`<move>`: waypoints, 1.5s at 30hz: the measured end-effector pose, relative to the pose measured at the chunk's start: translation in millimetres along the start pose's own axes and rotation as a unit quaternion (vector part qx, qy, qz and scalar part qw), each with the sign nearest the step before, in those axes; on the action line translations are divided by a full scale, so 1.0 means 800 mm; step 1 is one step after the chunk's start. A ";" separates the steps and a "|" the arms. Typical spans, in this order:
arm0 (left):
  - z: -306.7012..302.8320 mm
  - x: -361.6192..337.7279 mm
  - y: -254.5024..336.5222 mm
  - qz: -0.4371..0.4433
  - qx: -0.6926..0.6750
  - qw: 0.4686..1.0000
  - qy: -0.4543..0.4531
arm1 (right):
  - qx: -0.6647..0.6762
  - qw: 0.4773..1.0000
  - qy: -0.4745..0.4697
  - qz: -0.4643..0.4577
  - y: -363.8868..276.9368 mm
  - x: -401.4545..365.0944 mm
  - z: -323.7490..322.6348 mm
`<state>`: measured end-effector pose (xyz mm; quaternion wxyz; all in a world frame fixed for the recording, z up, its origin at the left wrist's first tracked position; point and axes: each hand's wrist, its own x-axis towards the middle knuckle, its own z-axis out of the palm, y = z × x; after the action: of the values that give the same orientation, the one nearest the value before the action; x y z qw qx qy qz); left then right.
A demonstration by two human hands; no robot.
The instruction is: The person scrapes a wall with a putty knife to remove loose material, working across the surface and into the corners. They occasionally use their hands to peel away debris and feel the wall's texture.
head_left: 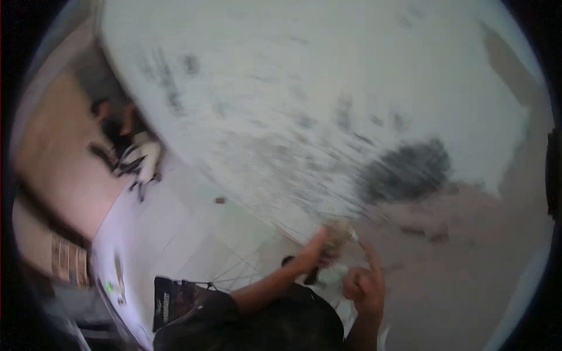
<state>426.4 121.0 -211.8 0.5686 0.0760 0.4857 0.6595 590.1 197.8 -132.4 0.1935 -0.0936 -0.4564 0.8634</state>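
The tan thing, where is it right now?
In the head view, the tan thing is low, right of centre, in the left hand, below and left of the dark patch, near the right hand.

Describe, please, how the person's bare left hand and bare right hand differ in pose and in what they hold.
The bare left hand is closed around a small, tan, blurred object, while the bare right hand shows nothing plainly held. The right hand extends its index finger toward that object, other fingers curled; the left hand's fingers wrap it, their detail blurred. Both appear in front of the large, white, grey-smudged surface.
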 end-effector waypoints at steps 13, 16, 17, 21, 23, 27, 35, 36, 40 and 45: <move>0.036 -0.030 0.027 0.119 0.004 0.987 -0.111 | -0.074 0.996 -0.047 0.001 -0.014 -0.033 0.008; 0.051 -0.022 0.006 0.115 -0.004 0.985 -0.126 | -0.201 0.979 0.007 0.016 0.015 -0.042 -0.033; 0.063 -0.021 0.003 0.103 -0.034 0.987 -0.116 | -0.315 0.948 0.035 0.021 0.025 -0.044 -0.047; 0.094 -0.015 -0.031 0.043 -0.129 0.984 -0.115 | -0.405 0.898 0.143 0.095 0.067 -0.078 -0.078; 0.099 -0.018 -0.044 0.030 -0.123 0.984 -0.129 | -0.395 0.902 0.152 0.088 0.069 -0.100 -0.075; 0.121 -0.001 -0.061 0.007 -0.146 0.981 -0.126 | -0.388 0.896 0.208 0.054 0.052 -0.128 -0.078; 0.153 0.008 -0.071 -0.135 -0.107 0.972 -0.159 | -0.459 0.815 0.260 -0.241 -0.031 -0.158 -0.066; 0.165 -0.003 -0.073 -0.186 -0.115 0.959 -0.181 | -0.567 0.727 0.258 -0.290 -0.043 -0.151 -0.063; 0.152 0.010 -0.121 -0.250 -0.194 0.909 -0.271 | -0.444 0.760 0.100 -0.465 -0.029 -0.091 -0.062; 0.119 0.036 -0.137 -0.288 -0.187 0.870 -0.354 | -0.571 0.752 -0.044 -0.327 -0.051 -0.045 -0.015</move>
<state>552.9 184.7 -255.2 0.8709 0.0539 0.1197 0.4737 636.7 212.6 -106.4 0.3541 0.0064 -0.8754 0.3290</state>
